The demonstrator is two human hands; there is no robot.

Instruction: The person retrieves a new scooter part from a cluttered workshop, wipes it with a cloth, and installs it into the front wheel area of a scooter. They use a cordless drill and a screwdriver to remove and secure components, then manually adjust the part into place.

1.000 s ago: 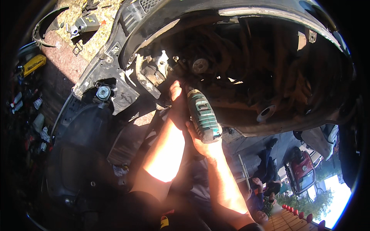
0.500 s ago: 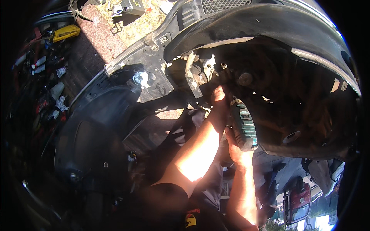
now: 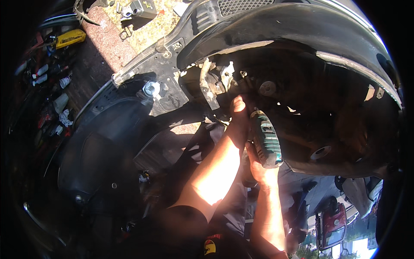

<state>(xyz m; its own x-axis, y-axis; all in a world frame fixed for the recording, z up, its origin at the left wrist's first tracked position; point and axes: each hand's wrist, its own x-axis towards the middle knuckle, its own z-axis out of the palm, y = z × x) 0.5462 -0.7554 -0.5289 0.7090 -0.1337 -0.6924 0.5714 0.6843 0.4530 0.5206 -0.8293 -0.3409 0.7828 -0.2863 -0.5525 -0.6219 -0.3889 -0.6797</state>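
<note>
My right hand [image 3: 260,171] is wrapped around the handle of a dark green and black cordless drill [image 3: 268,142]. The drill's nose points up and away from me, into the shaded hollow of a large black car body part. Just left of that nose reaches my left hand [image 3: 239,105], its thumb side lit and its fingers lost in deep shadow. What those fingers touch cannot be made out. Beyond them sit a pale curved metal arm [image 3: 207,84] and a whitish bracket [image 3: 226,75]. A round metal disc [image 3: 268,88] shows faintly inside the hollow.
A black curved panel [image 3: 241,32] arches over the far side. At the left a dark surface is crowded with tools, among them a yellow tool [image 3: 70,39]. A dark metal box [image 3: 143,9] lies at the far left. A red vehicle [image 3: 334,224] stands at the lower right.
The whole scene has slid slightly left in the view. Both hands and the drill keep nearly the same places against the car part.
</note>
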